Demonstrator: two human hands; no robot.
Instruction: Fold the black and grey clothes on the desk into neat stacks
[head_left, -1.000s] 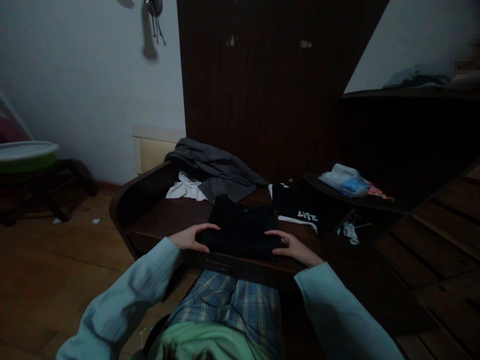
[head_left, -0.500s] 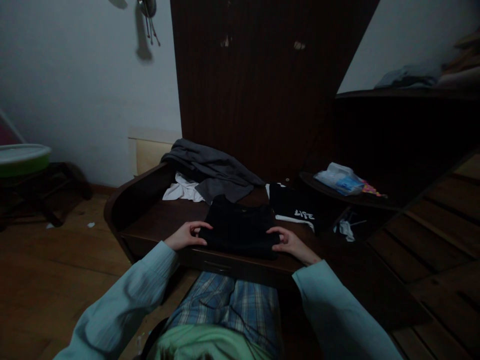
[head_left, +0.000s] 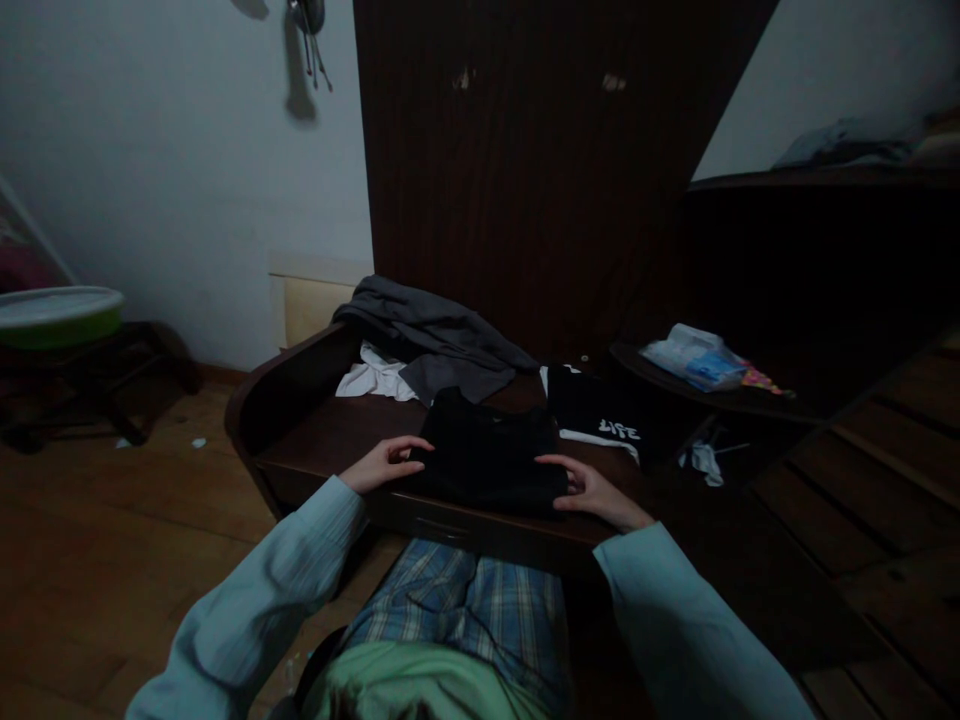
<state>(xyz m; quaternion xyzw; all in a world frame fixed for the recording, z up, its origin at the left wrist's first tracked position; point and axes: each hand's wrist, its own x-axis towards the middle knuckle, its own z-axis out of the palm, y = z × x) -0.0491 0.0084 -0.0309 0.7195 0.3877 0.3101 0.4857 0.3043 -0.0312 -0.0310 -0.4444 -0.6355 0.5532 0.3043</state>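
Observation:
A folded black shirt (head_left: 491,455) lies at the front of the dark wooden dresser top (head_left: 315,430), its neckline toward the back. My left hand (head_left: 386,463) grips its left edge between thumb and fingers. On the opposite side, my right hand (head_left: 592,490) holds the right edge the same way. Right behind it, a folded black garment with white lettering (head_left: 600,410) and a white border rests flat. A crumpled grey garment (head_left: 442,335) is heaped at the back left, with a white cloth (head_left: 375,375) partly under it.
To the right, a shelf (head_left: 637,368) carries a plastic packet (head_left: 697,357); a crumpled white item (head_left: 705,463) sits below it. A drawer front (head_left: 442,528) faces my lap. At far left, a green basin (head_left: 67,318) stands on a low stool (head_left: 90,390).
The view has shifted slightly, so everything appears a little further right. Both hands stay at the sides of the black shirt, which keeps its place on the dresser.

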